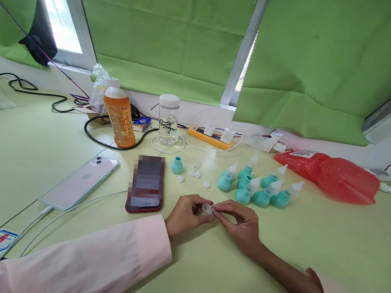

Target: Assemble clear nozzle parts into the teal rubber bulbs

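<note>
My left hand (189,216) is closed around a small clear plastic cup-shaped piece (206,208), its round opening facing up. From the other side, my right hand (239,223) pinches thumb and fingertips together at the rim of that piece; anything between them is too small to make out. Beyond my hands lie small white caps (206,184) and several clear plastic bits (195,168). A teal bulb (177,165) without a nozzle stands behind them. To the right is a group of teal nasal aspirators (263,197), most with translucent pointed tips; one bulb (246,182) among them shows an open top.
Left of my hands are a red-cased phone (146,183) and a pale phone (81,182) on a charging cable. Farther back stand an orange drink bottle (119,116), a clear water bottle (168,121) and a yellow power strip (210,138). A red plastic bag (331,175) lies right.
</note>
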Demonstrator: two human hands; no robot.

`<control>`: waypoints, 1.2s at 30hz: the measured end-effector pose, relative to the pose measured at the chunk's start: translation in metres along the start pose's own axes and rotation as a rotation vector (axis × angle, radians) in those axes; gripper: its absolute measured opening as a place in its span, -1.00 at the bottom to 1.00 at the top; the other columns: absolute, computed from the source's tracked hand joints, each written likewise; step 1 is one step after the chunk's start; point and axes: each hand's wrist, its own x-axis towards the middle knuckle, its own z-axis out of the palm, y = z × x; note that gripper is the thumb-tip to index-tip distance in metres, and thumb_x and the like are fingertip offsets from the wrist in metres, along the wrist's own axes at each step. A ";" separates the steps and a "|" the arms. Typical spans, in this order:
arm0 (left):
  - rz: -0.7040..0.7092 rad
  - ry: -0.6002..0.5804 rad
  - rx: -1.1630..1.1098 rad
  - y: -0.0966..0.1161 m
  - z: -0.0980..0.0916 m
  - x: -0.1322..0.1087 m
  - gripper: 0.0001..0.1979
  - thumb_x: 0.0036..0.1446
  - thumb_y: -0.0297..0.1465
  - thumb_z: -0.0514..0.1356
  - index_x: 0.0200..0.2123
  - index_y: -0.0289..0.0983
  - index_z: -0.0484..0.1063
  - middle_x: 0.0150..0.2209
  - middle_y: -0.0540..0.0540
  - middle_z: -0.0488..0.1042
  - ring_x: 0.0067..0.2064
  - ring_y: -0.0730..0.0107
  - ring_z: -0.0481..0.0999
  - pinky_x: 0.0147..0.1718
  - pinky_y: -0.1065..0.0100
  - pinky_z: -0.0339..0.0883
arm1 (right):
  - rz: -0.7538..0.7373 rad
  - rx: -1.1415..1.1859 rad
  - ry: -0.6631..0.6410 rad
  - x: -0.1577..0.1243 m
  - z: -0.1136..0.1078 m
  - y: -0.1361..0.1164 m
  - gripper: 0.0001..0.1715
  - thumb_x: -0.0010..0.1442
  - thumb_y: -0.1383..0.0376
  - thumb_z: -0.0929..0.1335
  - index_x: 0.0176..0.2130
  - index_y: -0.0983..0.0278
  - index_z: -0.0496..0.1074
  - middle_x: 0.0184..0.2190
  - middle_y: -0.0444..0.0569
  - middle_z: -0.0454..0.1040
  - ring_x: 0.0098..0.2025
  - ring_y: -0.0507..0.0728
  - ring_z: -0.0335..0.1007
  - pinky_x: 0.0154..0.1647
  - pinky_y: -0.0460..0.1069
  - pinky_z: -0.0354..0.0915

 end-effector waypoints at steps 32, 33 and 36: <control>-0.142 0.135 -0.360 0.005 -0.005 0.003 -0.78 -0.36 -0.56 0.29 -0.48 -0.40 0.45 -0.46 -0.13 0.48 -0.39 0.30 0.45 -0.39 0.33 0.33 | 0.273 0.183 -0.096 -0.004 0.002 -0.005 -0.80 -0.12 0.43 0.38 -0.38 0.23 0.40 -0.33 -0.06 0.47 -0.20 0.13 0.38 -0.14 0.04 0.31; -0.144 0.135 -0.366 0.005 -0.005 0.003 -0.78 -0.36 -0.57 0.28 -0.48 -0.40 0.45 -0.47 -0.13 0.48 -0.39 0.31 0.44 -0.39 0.34 0.33 | 0.306 0.237 -0.103 -0.003 0.002 -0.005 -0.81 -0.12 0.42 0.38 -0.40 0.23 0.40 -0.34 -0.07 0.46 -0.20 0.12 0.38 -0.15 0.03 0.30; -0.135 0.104 -0.407 0.006 -0.004 0.002 -0.80 -0.34 -0.57 0.26 -0.49 -0.39 0.43 -0.46 -0.11 0.46 -0.41 0.34 0.44 -0.40 0.33 0.34 | 0.410 0.388 -0.086 0.001 0.000 -0.004 -0.89 -0.15 0.40 0.40 -0.49 0.25 0.41 -0.40 -0.08 0.46 -0.26 0.10 0.39 -0.21 0.00 0.31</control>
